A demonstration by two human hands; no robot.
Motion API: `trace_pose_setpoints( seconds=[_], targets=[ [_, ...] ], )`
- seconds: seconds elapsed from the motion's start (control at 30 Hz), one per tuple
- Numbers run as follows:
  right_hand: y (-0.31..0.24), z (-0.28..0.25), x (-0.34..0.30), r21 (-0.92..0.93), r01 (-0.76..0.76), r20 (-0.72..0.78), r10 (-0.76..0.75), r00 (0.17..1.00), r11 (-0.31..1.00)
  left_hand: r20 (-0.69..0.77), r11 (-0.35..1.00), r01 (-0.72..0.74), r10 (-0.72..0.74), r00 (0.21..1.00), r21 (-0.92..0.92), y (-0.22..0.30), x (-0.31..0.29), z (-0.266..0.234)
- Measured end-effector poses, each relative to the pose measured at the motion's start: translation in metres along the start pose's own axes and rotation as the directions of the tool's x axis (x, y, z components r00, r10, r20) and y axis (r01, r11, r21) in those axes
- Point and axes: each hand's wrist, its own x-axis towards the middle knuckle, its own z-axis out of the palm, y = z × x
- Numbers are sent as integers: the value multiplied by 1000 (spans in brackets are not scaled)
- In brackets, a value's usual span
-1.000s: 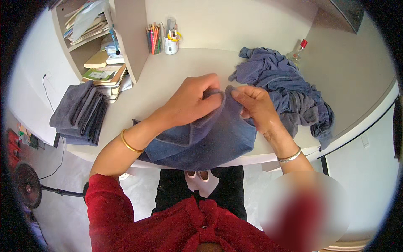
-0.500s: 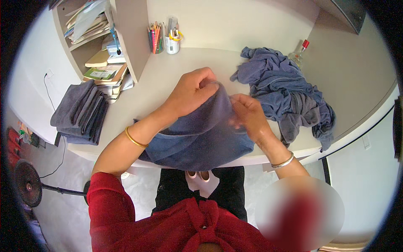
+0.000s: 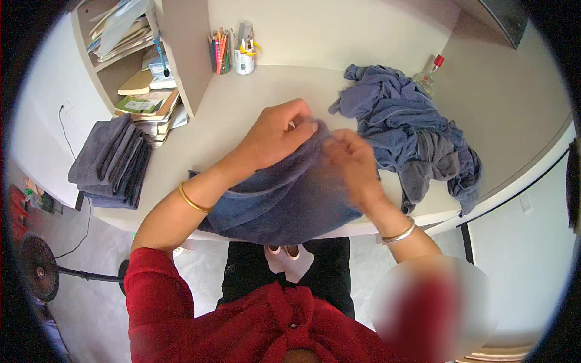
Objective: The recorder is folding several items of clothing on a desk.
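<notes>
Two hands are working on one blue towel (image 3: 284,206), which is draping over the near edge of the counter (image 3: 242,115) with its lower part hanging off toward the person. Nearest along that towel, the left hand (image 3: 275,136) is coming in from the left with a gold bangle at the wrist, and its fingers are pinching the towel's raised top edge; the right hand (image 3: 354,163), just right of it and a little blurred, is closing its fingers on the same edge, so both are clamped on cloth and almost touching each other. Judging from this, a fold is being made: the top edge is being gathered and lined up, and the next move is calling for carrying that edge across evenly while keeping the hanging part from sliding off the counter. Right of the towel, a heap of crumpled blue and grey cloths (image 3: 411,133) is lying loose on the counter, with a clear bottle with a red cap (image 3: 428,74) standing behind it. Left of the towel, a stack of folded grey towels (image 3: 112,163) is sitting at the counter's end. Beyond the towel, cups of pens and pencils (image 3: 233,51) are standing by a shelf unit of books and papers (image 3: 139,72)
</notes>
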Motion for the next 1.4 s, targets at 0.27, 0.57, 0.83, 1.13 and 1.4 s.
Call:
trace_pose_setpoints(
  seconds=[0.27, 0.57, 0.83, 1.13, 1.4],
  targets=[
    [-103, -49, 5, -18, 213, -137, -213, 967, 977, 672, 987, -9, -103, 734, 160, -4, -19, -40],
    [-175, -124, -4, -370, 457, -160, -540, 826, 809, 368, 639, -454, 274, 888, 620, 34, 3, -107],
    [-169, -134, -2, -519, 306, -250, -484, 839, 798, 117, 470, -261, 313, 943, 843, 85, 4, -145],
    [-171, -123, -11, -442, 388, -264, -531, 805, 808, -113, 829, -219, 319, 941, 515, 102, -7, -171],
    [-190, -101, -45, -456, 357, -236, -497, 835, 815, -313, 936, 28, 88, 945, 350, 126, -20, -195]
  ],
)
